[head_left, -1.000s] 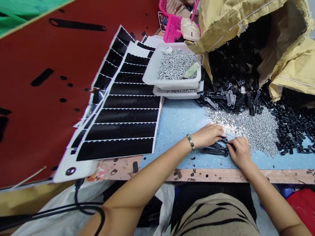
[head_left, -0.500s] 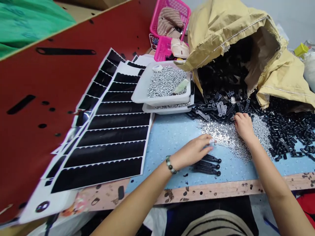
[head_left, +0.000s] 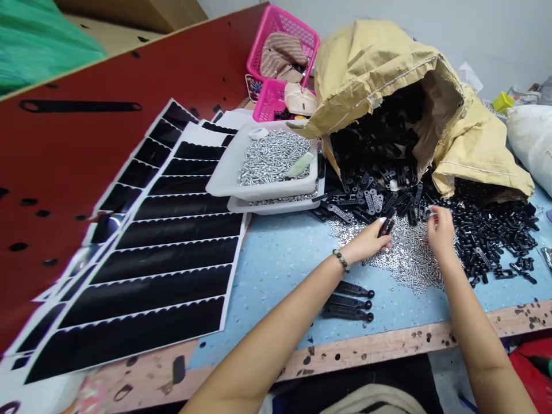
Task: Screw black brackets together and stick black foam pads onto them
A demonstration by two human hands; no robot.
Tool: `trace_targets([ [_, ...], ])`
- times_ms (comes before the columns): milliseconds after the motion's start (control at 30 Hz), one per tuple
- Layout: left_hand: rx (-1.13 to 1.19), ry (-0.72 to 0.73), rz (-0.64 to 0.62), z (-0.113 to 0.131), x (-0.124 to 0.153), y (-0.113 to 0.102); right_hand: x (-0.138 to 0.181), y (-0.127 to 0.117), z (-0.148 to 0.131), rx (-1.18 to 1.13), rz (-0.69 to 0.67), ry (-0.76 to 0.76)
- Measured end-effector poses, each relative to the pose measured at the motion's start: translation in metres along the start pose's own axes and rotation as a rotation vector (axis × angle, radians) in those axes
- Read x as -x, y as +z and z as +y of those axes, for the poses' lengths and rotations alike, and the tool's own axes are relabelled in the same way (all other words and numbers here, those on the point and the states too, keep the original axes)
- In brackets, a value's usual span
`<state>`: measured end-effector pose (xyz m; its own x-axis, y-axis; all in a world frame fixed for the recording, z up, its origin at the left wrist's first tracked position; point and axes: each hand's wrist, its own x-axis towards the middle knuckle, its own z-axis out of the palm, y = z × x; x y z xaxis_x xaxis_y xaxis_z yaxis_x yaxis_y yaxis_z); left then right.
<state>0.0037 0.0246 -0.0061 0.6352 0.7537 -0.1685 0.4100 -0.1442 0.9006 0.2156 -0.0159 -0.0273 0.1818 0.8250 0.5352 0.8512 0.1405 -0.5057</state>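
My left hand [head_left: 370, 238], a beaded bracelet at its wrist, is closed on a black plastic piece [head_left: 387, 225] above the heap of small silver metal parts [head_left: 409, 253]. At the right edge of that heap, beside loose black plastic pieces [head_left: 487, 230], my right hand [head_left: 440, 233] has its fingers pinched together; what they hold, if anything, is too small to make out. Three long black plastic arms [head_left: 348, 302] with ringed ends lie side by side on the blue table cover [head_left: 280, 247], nearer to me than my left hand.
A paper sack [head_left: 379, 63] lies with its mouth towards me, spilling black parts. Stacked white trays [head_left: 224, 175] hold silver screws [head_left: 273, 155]. Pink baskets [head_left: 282, 23] stand behind. Sheets with black strips [head_left: 172, 230] lie left, before a red board [head_left: 99, 155].
My left hand has moved forward and right, and now has a black plastic piece in it. My right hand has shifted slightly right over the silver parts. The camera view has turned somewhat right.
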Motion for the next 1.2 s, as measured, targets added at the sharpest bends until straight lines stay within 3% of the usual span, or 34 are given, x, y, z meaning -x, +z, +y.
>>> trace_targets([
  [100,0.007,-0.040,0.023,0.001,0.007,0.003,-0.017,0.005,0.029,0.154,-0.067,0.152],
  [300,-0.123,0.076,0.134,0.012,0.025,0.003,-0.021,0.009,0.041,0.132,-0.164,0.153],
  [400,-0.144,0.092,0.153,0.013,0.030,0.002,-0.016,-0.003,0.025,0.010,-0.143,0.166],
  [500,-0.137,0.110,0.153,0.014,0.034,0.002,-0.005,-0.013,-0.007,-0.375,-0.136,0.244],
  [600,-0.125,0.144,0.161,0.015,0.037,0.002,0.006,-0.015,-0.045,-0.649,-0.230,0.266],
  [733,-0.170,0.205,0.220,0.014,0.042,0.000,0.010,-0.014,-0.075,-0.639,-0.273,0.174],
  [967,-0.296,0.285,0.196,0.010,0.053,-0.002,0.017,-0.025,-0.087,-0.594,-0.272,0.020],
  [1200,-0.567,0.334,0.090,0.018,0.065,0.005,0.049,-0.032,-0.082,-0.618,-0.312,0.139],
])
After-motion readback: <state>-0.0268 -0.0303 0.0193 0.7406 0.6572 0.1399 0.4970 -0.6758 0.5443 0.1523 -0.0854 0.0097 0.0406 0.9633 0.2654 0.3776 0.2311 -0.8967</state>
